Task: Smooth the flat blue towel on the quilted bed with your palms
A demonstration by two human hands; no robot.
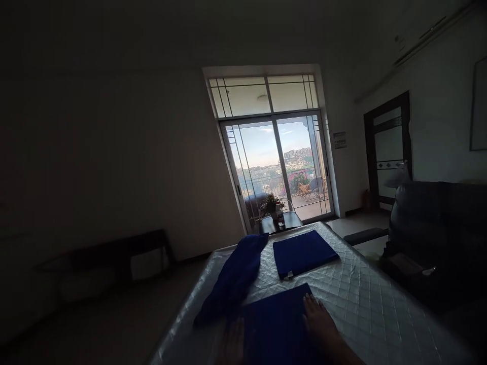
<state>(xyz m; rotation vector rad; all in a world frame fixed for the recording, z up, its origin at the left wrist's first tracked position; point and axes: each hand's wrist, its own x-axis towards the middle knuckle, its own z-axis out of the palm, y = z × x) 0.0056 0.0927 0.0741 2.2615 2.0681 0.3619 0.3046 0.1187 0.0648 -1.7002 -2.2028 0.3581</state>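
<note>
A dark blue folded cloth (277, 322) lies flat at the near end of the covered table. My right hand (319, 317) rests on its right edge with the fingers stretched out. Along the left edge lies my left hand (234, 339), dim and partly out of the frame, its fingers extended. Beyond them is a second blue folded cloth (304, 253), a neat flat rectangle with a small white tag (288, 275) at its near corner. To the left a loose, rumpled blue cloth (238, 274) stretches lengthwise, its near end close to my left hand.
A silvery quilted cover (373, 289) spreads over the table. Past its far end stands a small table (291, 220) with a potted plant (273, 204), before sliding glass doors (281, 167). A dark sofa (437, 228) is on the right, a low dark bench (117, 248) on the left.
</note>
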